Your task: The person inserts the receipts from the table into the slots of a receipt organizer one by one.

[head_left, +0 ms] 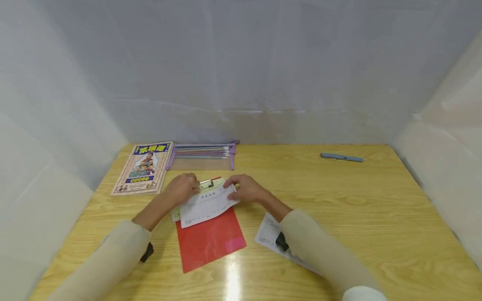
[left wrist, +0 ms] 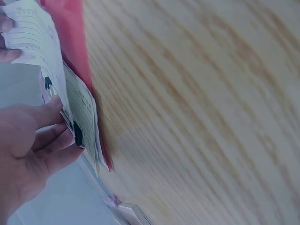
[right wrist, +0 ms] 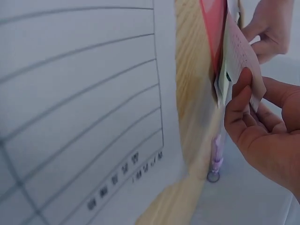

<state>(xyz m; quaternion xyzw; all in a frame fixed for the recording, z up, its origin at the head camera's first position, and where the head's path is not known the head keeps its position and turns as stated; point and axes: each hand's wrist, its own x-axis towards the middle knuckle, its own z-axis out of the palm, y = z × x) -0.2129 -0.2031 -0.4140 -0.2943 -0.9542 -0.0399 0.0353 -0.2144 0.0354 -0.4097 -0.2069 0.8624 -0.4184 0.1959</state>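
Observation:
A red clipboard (head_left: 211, 244) lies on the table in front of me, with a metal clip (head_left: 205, 184) at its far end. My left hand (head_left: 182, 190) grips that clip at the top, thumb on one side and fingers on the other in the left wrist view. Between finger and thumb, my right hand (head_left: 246, 189) pinches the right edge of a white printed form (head_left: 207, 207). The form lies slanted over the board, bending near the clip. Beneath it, a pale yellow-green sheet (head_left: 175, 215) shows at the left. Whether the form sits under the clip, I cannot tell.
Another white printed form (head_left: 268, 230) lies partly under my right forearm. At the back left are a comic-style booklet (head_left: 144, 167) and a clear purple-edged pouch (head_left: 201, 163) with pencils. A blue-grey pen (head_left: 342, 157) lies at the back right.

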